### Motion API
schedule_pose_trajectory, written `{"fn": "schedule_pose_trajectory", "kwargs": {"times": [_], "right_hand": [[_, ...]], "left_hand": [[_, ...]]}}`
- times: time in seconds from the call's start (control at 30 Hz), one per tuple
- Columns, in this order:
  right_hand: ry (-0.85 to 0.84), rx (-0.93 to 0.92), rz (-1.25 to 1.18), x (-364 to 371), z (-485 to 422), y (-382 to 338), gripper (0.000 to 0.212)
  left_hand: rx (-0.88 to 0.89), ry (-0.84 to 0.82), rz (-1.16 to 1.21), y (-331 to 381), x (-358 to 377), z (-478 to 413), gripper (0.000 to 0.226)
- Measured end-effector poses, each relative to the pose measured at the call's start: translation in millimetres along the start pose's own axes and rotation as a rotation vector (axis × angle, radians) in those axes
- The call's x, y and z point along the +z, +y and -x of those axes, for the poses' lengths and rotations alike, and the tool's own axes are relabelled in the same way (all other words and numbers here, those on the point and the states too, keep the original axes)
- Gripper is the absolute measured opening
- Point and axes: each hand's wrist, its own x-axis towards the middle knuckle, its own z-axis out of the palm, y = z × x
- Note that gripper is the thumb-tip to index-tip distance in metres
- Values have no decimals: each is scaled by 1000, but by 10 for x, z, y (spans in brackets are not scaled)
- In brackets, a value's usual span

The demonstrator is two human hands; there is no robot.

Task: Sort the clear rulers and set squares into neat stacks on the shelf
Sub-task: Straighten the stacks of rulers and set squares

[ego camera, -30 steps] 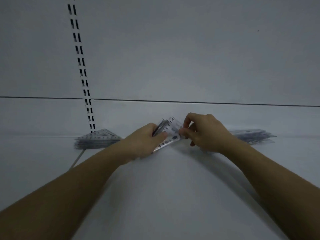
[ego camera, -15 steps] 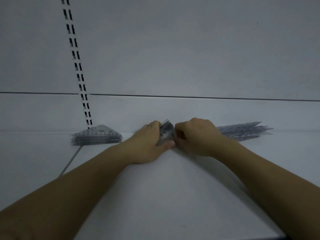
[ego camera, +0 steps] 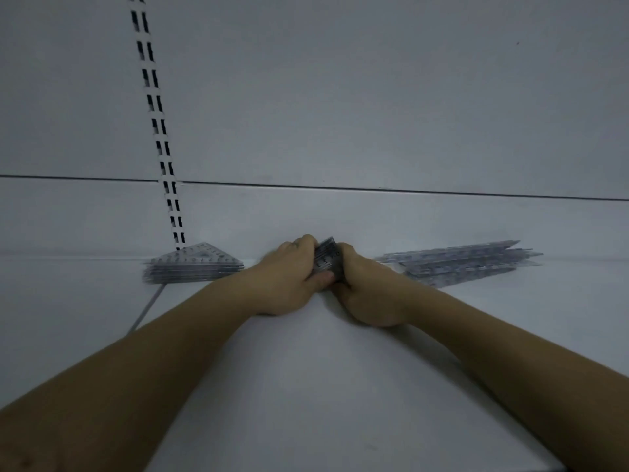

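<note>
dimly lit, white shelf (ego camera: pixel 306 386) meets grey slotted wall (ego camera: pixel 340 97).

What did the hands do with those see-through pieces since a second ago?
The left hand and right hand closed together around the clear bundle and lowered it toward the shelf; the fanned piece got squared in. The set-square stack and ruler pile stayed put.

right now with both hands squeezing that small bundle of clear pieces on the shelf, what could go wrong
1. The bundle, gripped between left hand and right hand, could slip and fan out over the shelf.
2. The ruler pile beside the right wrist lies splayed; a nudge might scatter it.
3. The left forearm could knock the set square stack.
</note>
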Motion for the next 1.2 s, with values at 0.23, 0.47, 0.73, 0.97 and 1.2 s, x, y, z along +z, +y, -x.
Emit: {"fn": "schedule_pose_trajectory", "kwargs": {"times": [0.23, 0.47, 0.73, 0.97, 1.2], "right_hand": [[139, -40, 165, 40, -51, 49, 23], [105, 44, 11, -153, -57, 2, 19], [81, 213, -436, -407, 10, 116, 19], [-22, 207, -557, -397, 9, 121, 13], [-26, 141, -473, -361, 56, 40, 19]], "left_hand": [[-6, -60, -9, -24, -40, -13, 36], [-16, -46, 74, -47, -154, 57, 49], [24, 22, -278, 42, -263, 155, 48], [-3, -4, -320, 43, -290, 153, 22], [-102, -108, -291, 57, -295, 159, 18]]}}
